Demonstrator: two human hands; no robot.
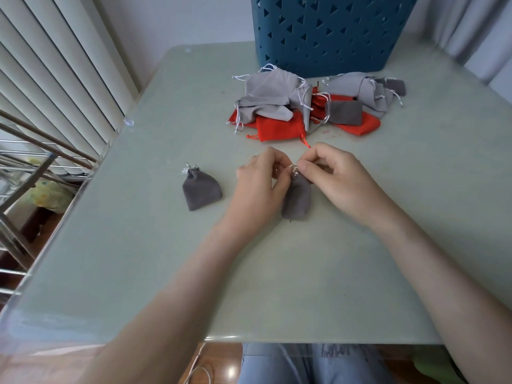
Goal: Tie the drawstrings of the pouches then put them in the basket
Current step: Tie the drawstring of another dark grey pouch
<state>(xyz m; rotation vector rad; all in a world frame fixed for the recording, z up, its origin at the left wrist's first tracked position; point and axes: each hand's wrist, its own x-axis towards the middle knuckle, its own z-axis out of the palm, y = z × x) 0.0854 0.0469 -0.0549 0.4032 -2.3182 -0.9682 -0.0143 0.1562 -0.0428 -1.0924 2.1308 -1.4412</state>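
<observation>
**TABLE SURFACE AND LOAD**

One pale green glossy table (277, 273) with rounded corners. At twelve to one o'clock, by the far edge, stands a dark teal plastic basket (327, 31) with triangular cut-outs. Just in front of its base lies a loose heap of fabric drawstring pouches (304, 106): light grey, red and dark grey, overlapping, cords trailing. At nine o'clock from the table's centre, well apart from the heap, a small dark grey fabric pouch (201, 191) lies flat, neck gathered. At centre, a second dark grey fabric pouch (296, 200) rests on the top; its neck is covered from view.
</observation>
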